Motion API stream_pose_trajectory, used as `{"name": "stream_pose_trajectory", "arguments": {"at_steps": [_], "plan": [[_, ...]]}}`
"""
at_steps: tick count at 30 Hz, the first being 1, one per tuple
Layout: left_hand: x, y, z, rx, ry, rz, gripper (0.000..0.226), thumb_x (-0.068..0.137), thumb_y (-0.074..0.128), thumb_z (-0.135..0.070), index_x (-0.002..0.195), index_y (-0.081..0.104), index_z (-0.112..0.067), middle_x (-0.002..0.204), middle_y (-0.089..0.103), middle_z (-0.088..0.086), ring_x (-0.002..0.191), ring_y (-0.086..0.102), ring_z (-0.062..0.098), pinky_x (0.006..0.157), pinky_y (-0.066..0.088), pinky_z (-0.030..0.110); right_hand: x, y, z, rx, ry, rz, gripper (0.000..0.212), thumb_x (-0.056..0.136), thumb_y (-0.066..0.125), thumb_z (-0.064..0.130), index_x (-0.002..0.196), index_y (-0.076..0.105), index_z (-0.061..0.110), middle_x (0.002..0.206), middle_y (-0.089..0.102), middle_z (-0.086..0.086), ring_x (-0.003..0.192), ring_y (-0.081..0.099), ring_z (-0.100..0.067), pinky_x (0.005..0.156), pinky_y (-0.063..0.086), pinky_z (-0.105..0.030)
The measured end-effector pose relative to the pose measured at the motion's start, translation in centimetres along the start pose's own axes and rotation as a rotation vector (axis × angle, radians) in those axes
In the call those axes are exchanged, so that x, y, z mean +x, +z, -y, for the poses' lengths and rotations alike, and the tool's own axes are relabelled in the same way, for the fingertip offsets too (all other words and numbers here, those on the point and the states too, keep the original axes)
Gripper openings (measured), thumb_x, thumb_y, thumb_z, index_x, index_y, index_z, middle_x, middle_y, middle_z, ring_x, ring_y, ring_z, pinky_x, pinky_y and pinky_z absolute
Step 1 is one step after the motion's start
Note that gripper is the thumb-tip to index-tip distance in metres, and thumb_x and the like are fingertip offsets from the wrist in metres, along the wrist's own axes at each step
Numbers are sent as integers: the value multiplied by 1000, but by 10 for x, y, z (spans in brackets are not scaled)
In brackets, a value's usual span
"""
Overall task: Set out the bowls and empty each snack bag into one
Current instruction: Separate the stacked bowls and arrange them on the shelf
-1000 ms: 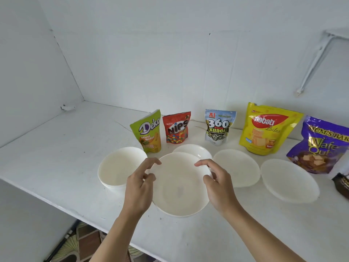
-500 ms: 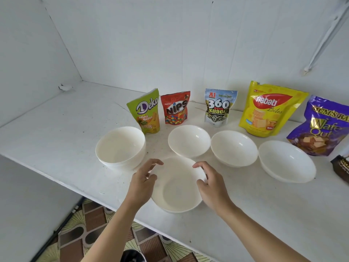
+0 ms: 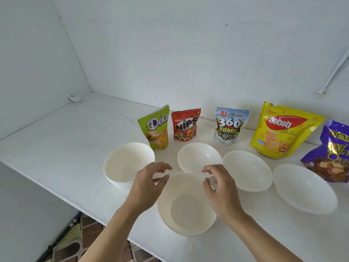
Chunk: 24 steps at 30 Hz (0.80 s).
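Several empty white bowls sit on the white shelf. The nearest bowl (image 3: 186, 208) rests close to the front edge. My left hand (image 3: 148, 183) hovers at its left rim and my right hand (image 3: 219, 188) at its right rim, both with fingers apart and holding nothing. Behind it stand a deep bowl (image 3: 128, 163), a small bowl (image 3: 198, 157), a wide bowl (image 3: 247, 170) and another wide bowl (image 3: 304, 188). Along the wall stand snack bags: green Deka (image 3: 155, 129), red Nips (image 3: 185, 124), 360 seeds (image 3: 229, 126), yellow Nabati (image 3: 281, 132) and purple wafer (image 3: 332, 152).
The shelf's front edge (image 3: 94, 214) runs diagonally just below the near bowl, with patterned floor (image 3: 71, 244) beneath. White walls close the left and back. A white bracket (image 3: 321, 92) hangs on the wall at right.
Both hands set the near bowl down on the shelf by the front edge and have let go; their fingers have lifted off its rim.
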<state>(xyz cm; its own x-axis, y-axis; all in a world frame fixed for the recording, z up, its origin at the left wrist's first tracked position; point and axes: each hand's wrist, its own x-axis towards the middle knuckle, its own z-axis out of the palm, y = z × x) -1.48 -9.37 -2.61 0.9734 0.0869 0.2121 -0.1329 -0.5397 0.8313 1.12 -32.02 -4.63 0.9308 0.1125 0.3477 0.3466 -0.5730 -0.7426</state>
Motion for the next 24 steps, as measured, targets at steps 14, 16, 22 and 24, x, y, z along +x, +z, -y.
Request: {"name": "stream_pose_trajectory", "arguments": {"at_steps": [14, 16, 22, 24], "plan": [[36, -107, 51, 198, -194, -424, 19, 96, 65, -14, 98, 67, -33, 103, 61, -5, 98, 61, 14, 72, 42, 18, 94, 86, 74, 135, -94, 234, 14, 93, 63, 13, 103, 63, 22, 95, 62, 7, 88, 61, -8, 70, 48, -13], [34, -111, 66, 239, -271, -399, 19, 96, 66, -19, 104, 65, -36, 109, 54, -4, 106, 57, 19, 78, 42, 24, 99, 101, 77, 103, -75, 275, 15, 93, 63, 14, 105, 63, 22, 97, 61, 5, 91, 61, -12, 76, 50, -18], [32, -107, 84, 211, -423, -228, 20, 92, 71, -22, 106, 64, -34, 116, 50, 1, 94, 57, 10, 73, 40, 14, 108, 137, 80, -4, 25, 376, 15, 93, 63, 20, 107, 60, 22, 84, 49, 15, 76, 48, -7, 69, 40, -28], [31, -107, 89, 234, -413, -207, 27, 87, 75, -18, 109, 65, -31, 112, 50, -1, 86, 56, 4, 68, 36, 5, 109, 143, 80, -46, 64, 387, 20, 92, 64, 20, 111, 60, 21, 92, 54, 11, 82, 51, -9, 69, 38, -27]]}}
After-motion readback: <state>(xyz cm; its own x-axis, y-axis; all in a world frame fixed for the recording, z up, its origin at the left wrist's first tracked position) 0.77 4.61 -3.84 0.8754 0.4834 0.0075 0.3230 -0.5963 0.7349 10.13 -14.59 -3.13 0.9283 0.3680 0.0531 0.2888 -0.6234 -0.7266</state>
